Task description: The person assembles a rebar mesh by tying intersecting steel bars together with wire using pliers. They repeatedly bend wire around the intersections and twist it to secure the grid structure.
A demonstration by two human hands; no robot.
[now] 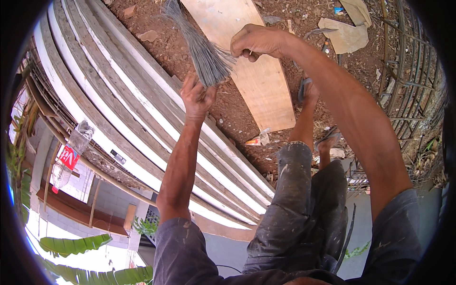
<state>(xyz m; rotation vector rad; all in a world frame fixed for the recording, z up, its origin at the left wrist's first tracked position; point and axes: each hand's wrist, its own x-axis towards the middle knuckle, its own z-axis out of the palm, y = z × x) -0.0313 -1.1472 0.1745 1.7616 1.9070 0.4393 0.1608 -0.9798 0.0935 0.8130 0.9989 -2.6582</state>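
Note:
A bundle of thin grey wires stretches from the top of the view toward my left hand, its nearer end fanned out. My left hand is closed at that nearer end, with the fingers partly behind the wires. To the right, my right hand is above a pale wooden board, its fingers curled together beside the loose wire tips. Whatever those fingers pinch, if anything, is too small to make out.
Long white-faced beams lie side by side at left. A plastic bottle with a red label is beyond them. Steel bar frames stand at right. Torn brown paper and scraps lie on reddish soil around my feet.

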